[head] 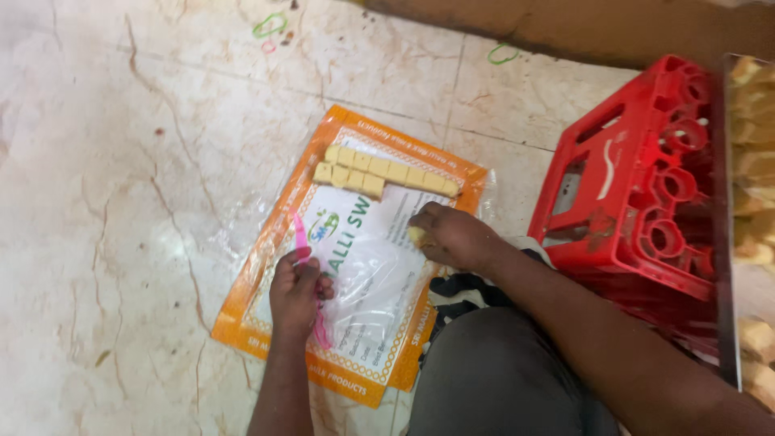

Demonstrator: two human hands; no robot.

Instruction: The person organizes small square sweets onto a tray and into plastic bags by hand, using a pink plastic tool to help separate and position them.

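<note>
An orange and white flat box (266, 319) lies on the floor, covered by a clear plastic sheet (367, 274). Two rows of pale yellow sweet squares (379, 173) sit at its far end. My left hand (296, 291) grips a pink plastic tool (301, 240) over the box's left half. My right hand (452, 236) rests on the box's right side and pinches one yellow sweet piece (416, 235) between its fingertips, just below the rows.
A red plastic crate (638, 202) stands upside down to the right. A tray edge with more yellow sweets (755, 153) shows at the far right. Green and pink rubber bands (270, 26) lie on the marble floor (121, 202). My knee in grey cloth (500, 379) is at the bottom.
</note>
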